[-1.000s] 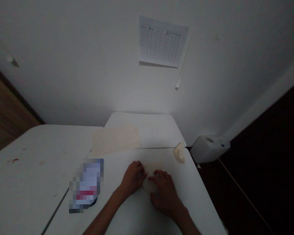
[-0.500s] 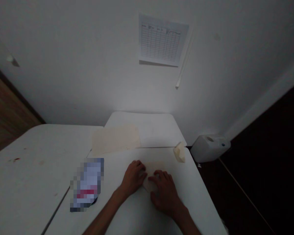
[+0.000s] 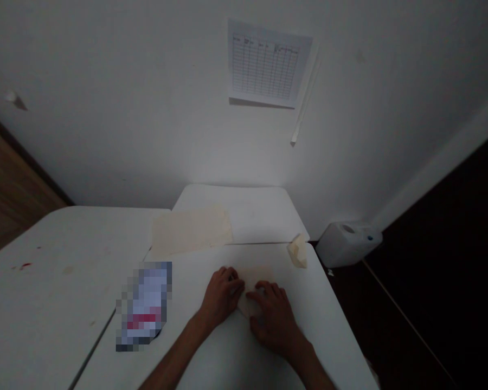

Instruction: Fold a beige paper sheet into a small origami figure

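Observation:
A small cream sheet of paper [image 3: 255,275] lies on the white table [image 3: 228,352] right in front of me. My left hand [image 3: 220,295] rests on its left side with the fingers curled down onto it. My right hand [image 3: 273,317] lies flat on its right side, fingers spread over the paper. Most of the sheet is hidden under both hands.
A larger cream sheet [image 3: 191,230] lies further back. A small folded cream paper piece [image 3: 297,252] stands near the table's right edge. A blurred-out flat object [image 3: 143,306] lies to the left. A white plastic canister [image 3: 347,242] is on the dark floor at right. A printed chart [image 3: 266,65] hangs on the wall.
Both hands stay on the small sheet with hardly any shift; the view has tilted very slightly.

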`<state>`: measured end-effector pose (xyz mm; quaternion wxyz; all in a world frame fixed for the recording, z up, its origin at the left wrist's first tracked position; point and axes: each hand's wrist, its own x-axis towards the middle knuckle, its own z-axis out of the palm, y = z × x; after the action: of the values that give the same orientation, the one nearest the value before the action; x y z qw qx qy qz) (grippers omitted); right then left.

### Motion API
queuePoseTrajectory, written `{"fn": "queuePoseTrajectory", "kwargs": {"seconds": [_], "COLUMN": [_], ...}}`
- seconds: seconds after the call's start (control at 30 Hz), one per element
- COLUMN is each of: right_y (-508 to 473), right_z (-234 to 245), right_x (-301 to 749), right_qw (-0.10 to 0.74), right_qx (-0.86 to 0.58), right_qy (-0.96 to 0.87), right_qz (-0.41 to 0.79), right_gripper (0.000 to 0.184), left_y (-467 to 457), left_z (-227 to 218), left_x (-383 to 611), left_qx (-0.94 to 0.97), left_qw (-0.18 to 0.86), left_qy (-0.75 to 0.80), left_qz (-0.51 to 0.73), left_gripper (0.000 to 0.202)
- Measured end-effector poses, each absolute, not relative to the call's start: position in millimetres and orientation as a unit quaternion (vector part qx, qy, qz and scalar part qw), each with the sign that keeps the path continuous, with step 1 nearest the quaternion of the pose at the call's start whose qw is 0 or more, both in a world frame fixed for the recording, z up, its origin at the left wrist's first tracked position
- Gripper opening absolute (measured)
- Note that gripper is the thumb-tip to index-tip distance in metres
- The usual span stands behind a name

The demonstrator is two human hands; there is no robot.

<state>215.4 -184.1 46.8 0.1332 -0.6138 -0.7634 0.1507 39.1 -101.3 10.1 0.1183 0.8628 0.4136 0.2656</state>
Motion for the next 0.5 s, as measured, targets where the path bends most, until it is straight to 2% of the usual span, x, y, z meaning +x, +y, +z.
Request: {"fn": "queuePoseTrajectory", "kwargs": {"seconds": [0.5], "right_y": [-177.3], "right_z": [51.8], "right_x": [219.9], "right_qw": [0.137], "right_qx": [-0.604], "right_qy": [-0.769], "right_qz": [0.156], "right_gripper": [0.033], "left_y": [-103.6], "left_z": [8.0], "left_x": [38.7], "left_qx": [0.868], "left_qw": [0.096], "left_qy": [0.413], "left_qz": [0.258], "left_gripper": [0.016]}}
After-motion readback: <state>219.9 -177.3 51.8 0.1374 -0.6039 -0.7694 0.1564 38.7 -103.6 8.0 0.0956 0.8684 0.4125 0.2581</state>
